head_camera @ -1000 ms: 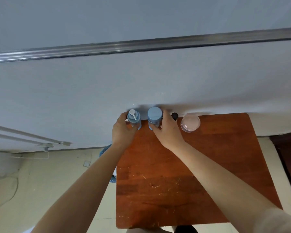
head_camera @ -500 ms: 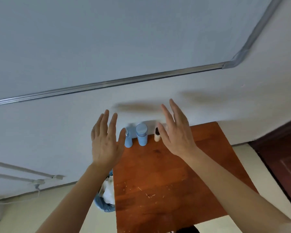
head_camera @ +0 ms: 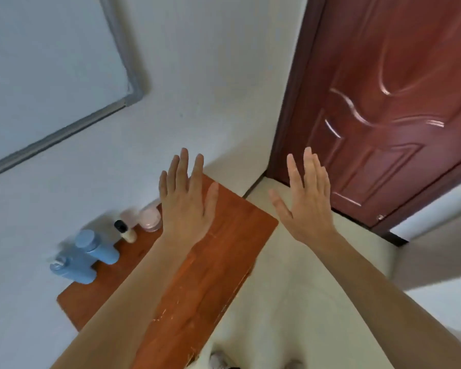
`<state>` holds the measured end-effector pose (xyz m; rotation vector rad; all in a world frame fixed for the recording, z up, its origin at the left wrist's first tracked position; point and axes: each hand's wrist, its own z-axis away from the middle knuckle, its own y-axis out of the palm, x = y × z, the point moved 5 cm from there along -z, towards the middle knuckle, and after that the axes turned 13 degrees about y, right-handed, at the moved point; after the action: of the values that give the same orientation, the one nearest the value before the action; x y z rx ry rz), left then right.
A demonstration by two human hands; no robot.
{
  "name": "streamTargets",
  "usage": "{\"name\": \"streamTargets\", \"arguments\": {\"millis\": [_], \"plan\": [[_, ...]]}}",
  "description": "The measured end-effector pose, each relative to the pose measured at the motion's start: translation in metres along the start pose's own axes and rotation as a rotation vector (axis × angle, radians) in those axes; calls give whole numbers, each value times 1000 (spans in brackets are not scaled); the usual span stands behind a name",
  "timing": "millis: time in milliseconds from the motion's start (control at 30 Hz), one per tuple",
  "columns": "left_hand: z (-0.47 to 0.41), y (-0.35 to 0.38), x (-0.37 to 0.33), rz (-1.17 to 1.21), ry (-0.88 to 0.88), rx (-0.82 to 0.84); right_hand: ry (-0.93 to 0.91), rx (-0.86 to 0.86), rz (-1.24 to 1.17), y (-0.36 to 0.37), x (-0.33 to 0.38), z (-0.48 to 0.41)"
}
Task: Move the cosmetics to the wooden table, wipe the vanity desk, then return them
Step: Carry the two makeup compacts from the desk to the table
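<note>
Along the wall edge of the wooden table (head_camera: 213, 265) stand a blue pump bottle (head_camera: 73, 271), a blue capped bottle (head_camera: 97, 247), a small cream bottle with a black cap (head_camera: 125, 231) and a pink jar (head_camera: 151, 219). My left hand (head_camera: 185, 201) hovers above the table with straight, spread fingers and holds nothing. My right hand (head_camera: 304, 201) is raised to the right of the table, over the floor, fingers straight and empty. Neither hand touches the cosmetics.
A dark red door (head_camera: 383, 107) stands at the right, beyond the table's far corner. A white wall with a grey-framed board (head_camera: 51, 70) runs behind the table. Pale floor (head_camera: 290, 302) lies to the table's right.
Both hands let go of the two blue bottles, lifted away with fingers spread, and the view swung right toward the door.
</note>
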<state>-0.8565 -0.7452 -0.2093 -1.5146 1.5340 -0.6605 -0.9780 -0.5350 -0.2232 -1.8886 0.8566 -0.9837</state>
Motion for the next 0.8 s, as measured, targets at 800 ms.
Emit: {"name": "streamTargets", "arguments": {"millis": [800], "plan": [[-25, 168, -754, 363, 830, 256, 844, -379, 203, -325, -619, 280]]}}
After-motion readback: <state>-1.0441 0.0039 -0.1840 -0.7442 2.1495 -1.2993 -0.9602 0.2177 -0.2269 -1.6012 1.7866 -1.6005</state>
